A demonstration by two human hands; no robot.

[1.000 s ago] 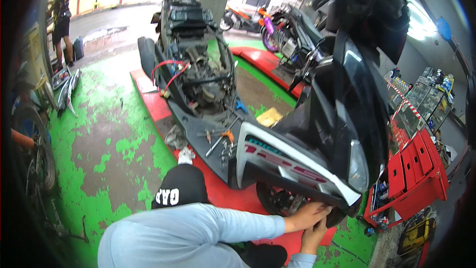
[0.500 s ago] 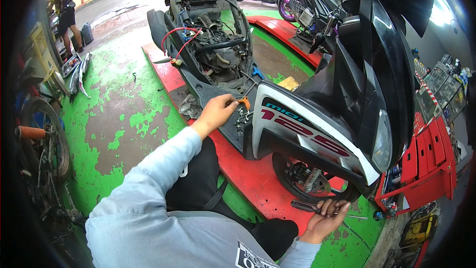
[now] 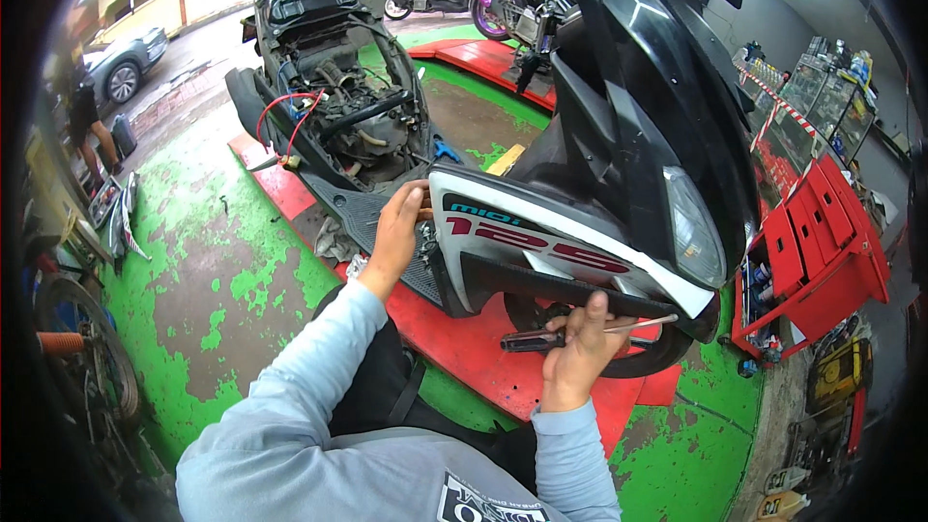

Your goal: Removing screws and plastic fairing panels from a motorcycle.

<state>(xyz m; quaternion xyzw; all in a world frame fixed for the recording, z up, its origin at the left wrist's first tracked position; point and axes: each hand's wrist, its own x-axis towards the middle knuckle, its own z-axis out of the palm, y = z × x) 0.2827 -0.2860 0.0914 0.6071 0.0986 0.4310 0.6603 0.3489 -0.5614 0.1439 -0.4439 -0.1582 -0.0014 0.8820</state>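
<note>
My left hand (image 3: 394, 242) has its fingers curled round the left edge of the white side panel (image 3: 541, 227) at the front of a black scooter (image 3: 648, 68). My right hand (image 3: 585, 353) grips a screwdriver (image 3: 524, 340) held crosswise beside that panel's lower edge, thumb up and shaft pointing right. Below it the front wheel (image 3: 652, 356) is partly hidden. The grooved footboard (image 3: 372, 232) left of the panel bears small tools, mostly covered by my left hand and the panel. The scooter's body behind is stripped to frame and engine (image 3: 358, 121), with a red cable (image 3: 261, 121).
The scooter stands on a red platform (image 3: 483, 377). A red tool cart (image 3: 812, 232) and glass display case (image 3: 822, 87) are at right. Loose panels (image 3: 126, 217), a wheel (image 3: 72, 338) and a person (image 3: 92, 126) are at left; parked scooters (image 3: 493, 5) stand behind.
My left hand moved from the lower edge over the footboard tools to the panel's left edge. My right hand has risen with the screwdriver. A car has appeared on the street.
</note>
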